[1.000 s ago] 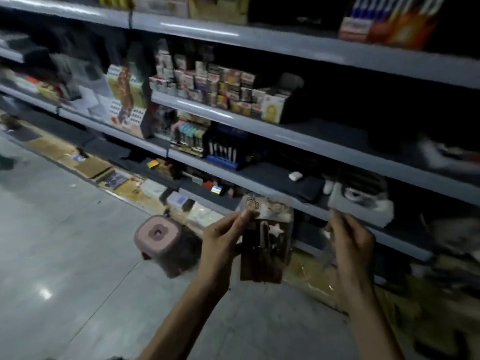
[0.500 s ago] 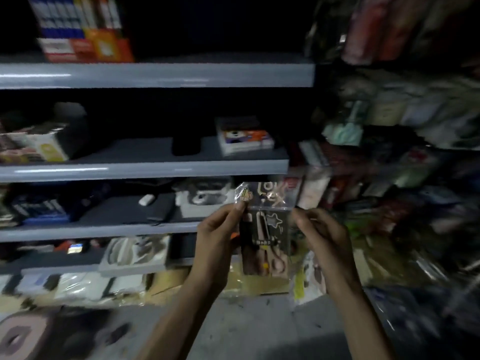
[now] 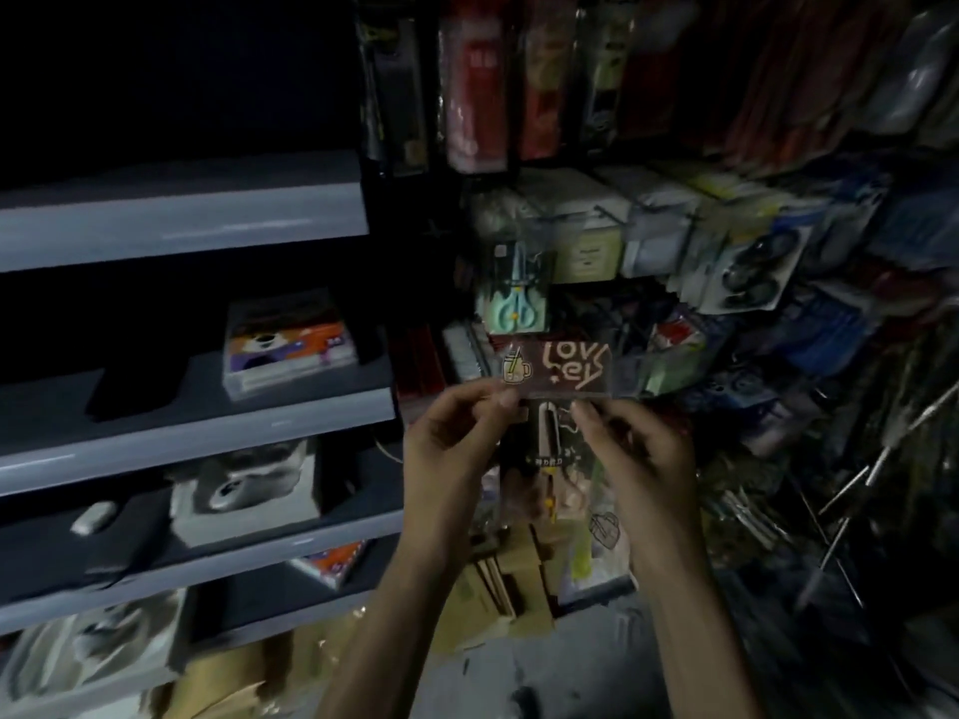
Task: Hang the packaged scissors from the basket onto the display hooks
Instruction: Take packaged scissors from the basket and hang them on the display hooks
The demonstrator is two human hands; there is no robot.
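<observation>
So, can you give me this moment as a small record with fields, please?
held item: clear plastic scissors packet with dark printed header card, upright
left hand: pinches the packet's left upper edge
right hand: pinches its right upper edge
behind packet: hanging pack of mint-green plastic-handled scissors, higher on the display
left side: grey metal shelves with an orange-and-purple box
</observation>
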